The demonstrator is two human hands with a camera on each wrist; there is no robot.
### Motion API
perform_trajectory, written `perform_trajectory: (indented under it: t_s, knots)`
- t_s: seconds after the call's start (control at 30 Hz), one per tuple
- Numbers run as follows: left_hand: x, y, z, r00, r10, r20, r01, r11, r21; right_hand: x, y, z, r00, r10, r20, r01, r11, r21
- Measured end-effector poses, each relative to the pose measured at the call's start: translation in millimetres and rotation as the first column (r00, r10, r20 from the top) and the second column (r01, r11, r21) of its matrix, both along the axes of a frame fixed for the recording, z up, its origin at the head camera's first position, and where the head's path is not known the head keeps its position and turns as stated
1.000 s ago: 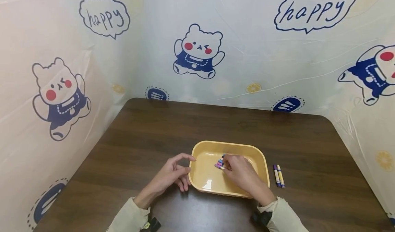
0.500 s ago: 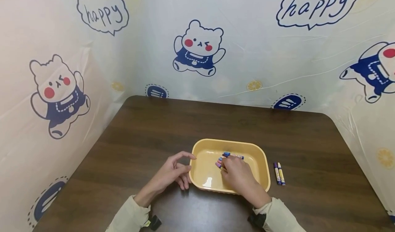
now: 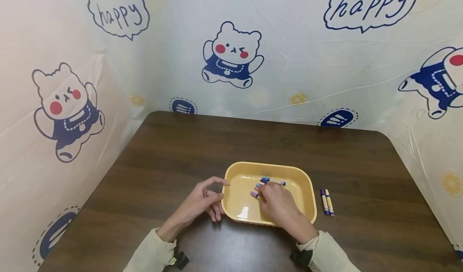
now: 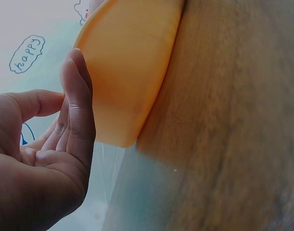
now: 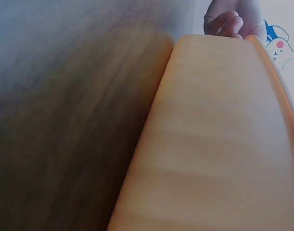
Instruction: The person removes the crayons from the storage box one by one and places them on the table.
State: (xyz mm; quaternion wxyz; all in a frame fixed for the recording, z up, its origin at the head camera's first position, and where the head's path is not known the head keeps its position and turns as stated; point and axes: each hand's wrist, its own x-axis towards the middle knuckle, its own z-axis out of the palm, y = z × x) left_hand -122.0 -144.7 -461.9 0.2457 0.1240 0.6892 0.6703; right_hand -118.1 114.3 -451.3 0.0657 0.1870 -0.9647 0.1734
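A rounded-rectangular yellow plastic tray (image 3: 235, 204) is touched at its left rim by the left hand (image 3: 200, 201), whose fingers are relaxed, seemingly to steady it on the dark brown wooden tabletop (image 3: 188, 147); to its right, two paper-wrapped crayons (image 3: 324, 203) are laid side by side, apparently within easy reach. Inside, the right hand (image 3: 280, 205) is bent over several multicoloured crayons (image 3: 255, 195), but whether one is grasped cannot be told, its fingertips being hidden; beyond, a blue-ended crayon (image 3: 277, 182) is laid crosswise.
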Motion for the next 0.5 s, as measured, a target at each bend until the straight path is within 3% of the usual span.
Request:
perform_trajectory:
  t_s: [0.5]
  knots:
    - [-0.4, 0, -1.3, 1.000, -0.004, -0.012, 0.005, 1.000, 0.018, -2.0, 6, 11.3, 0.998, -0.005, 0.062, 0.007, 0.999, -0.037]
